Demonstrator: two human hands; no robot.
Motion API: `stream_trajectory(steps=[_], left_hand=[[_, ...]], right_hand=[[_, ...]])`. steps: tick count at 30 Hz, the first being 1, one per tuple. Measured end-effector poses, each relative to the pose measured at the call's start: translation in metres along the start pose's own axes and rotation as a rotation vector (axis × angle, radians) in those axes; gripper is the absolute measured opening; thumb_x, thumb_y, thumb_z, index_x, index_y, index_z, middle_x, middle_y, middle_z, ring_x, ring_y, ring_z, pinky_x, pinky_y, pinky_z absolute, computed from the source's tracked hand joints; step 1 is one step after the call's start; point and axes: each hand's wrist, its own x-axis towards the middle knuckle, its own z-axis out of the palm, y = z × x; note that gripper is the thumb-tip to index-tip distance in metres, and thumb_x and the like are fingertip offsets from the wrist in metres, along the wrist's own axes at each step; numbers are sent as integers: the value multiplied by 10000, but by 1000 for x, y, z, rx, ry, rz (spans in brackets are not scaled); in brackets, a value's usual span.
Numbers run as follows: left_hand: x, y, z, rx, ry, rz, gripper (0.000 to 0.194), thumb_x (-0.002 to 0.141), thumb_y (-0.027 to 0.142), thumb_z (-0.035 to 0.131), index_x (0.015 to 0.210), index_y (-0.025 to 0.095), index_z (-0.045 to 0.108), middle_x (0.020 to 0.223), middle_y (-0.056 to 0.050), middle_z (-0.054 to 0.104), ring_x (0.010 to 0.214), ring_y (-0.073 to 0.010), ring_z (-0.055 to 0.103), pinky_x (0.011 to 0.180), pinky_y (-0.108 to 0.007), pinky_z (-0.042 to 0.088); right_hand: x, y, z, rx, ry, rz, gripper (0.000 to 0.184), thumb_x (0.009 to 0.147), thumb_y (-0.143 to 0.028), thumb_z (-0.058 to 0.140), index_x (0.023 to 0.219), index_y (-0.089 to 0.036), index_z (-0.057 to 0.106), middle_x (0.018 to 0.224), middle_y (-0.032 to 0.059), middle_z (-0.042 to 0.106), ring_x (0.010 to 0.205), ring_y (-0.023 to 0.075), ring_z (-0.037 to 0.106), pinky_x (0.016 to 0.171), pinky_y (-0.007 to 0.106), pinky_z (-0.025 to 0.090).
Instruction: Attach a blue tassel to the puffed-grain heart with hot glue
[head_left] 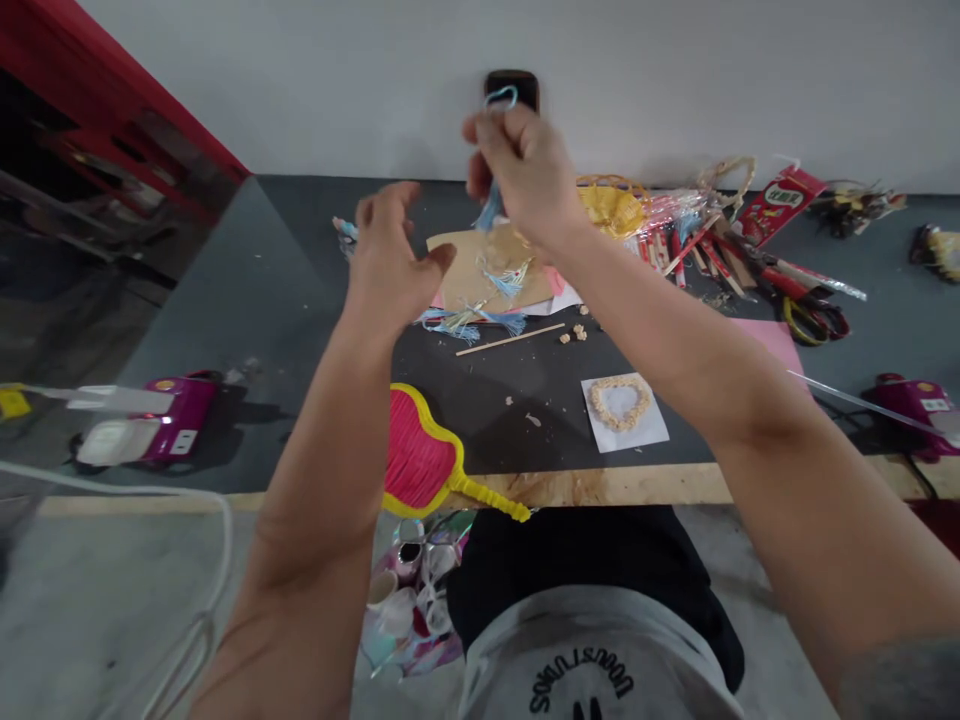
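Raised above the back of the table, my right hand [531, 172] pinches a light blue tassel [490, 208]. The tassel's cord loop stands up above the fingers and its fringe hangs below them. My left hand [388, 258] is held up to the left, fingers curved and apart, with nothing in it. Beneath both hands lies a brown cardboard sheet [457, 262] with another blue tassel [504, 280] on it. More blue tassels [465, 322] lie along its near edge. A pink fan with yellow edging [424, 455] is partly hidden by my left forearm.
A thin stick [510, 340] and a heart-shaped beige piece on white paper [600, 437] lie nearer me. Scissors [814, 322] and red packets [784, 203] are at right. Purple power adapters [176, 425] stand at both sides. A phone [514, 80] is at the wall.
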Motion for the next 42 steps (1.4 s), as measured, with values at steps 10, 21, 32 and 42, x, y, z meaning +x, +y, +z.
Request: stream_trajectory(steps=[10, 21, 32, 42], left_hand=[[-45, 49, -1, -425, -291, 195, 698, 875, 692, 576, 1433, 286, 474, 1440, -33, 565, 1164, -216, 618, 959, -351, 536], [-86, 107, 30, -214, -832, 139, 329, 905, 491, 564, 841, 220, 739, 653, 6, 693, 519, -124, 587, 544, -243, 462], [-97, 118, 71, -216, -1057, 112, 158, 784, 419, 687, 764, 271, 737, 668, 39, 700, 630, -148, 608, 590, -258, 438], [-99, 111, 93, -23, -1256, 414, 198, 914, 318, 519, 865, 237, 692, 831, -15, 676, 829, -181, 629, 744, -289, 436]], right_hand=[[-78, -25, -48, -517, -538, -86, 235, 856, -30, 540, 655, -148, 565, 586, -70, 474, 635, 62, 432, 614, 227, 327], [-172, -8, -127, -624, -564, 156, 282, 911, -267, 573, 651, -166, 615, 522, -75, 427, 540, 69, 384, 571, 243, 270], [-260, 29, -145, -362, -92, 204, 147, 945, -280, 526, 927, -206, 651, 749, -21, 656, 626, 101, 568, 613, 231, 419], [-304, 59, -131, -614, 95, 83, 128, 958, -224, 562, 909, -212, 679, 811, 22, 726, 715, 144, 646, 685, 268, 495]])
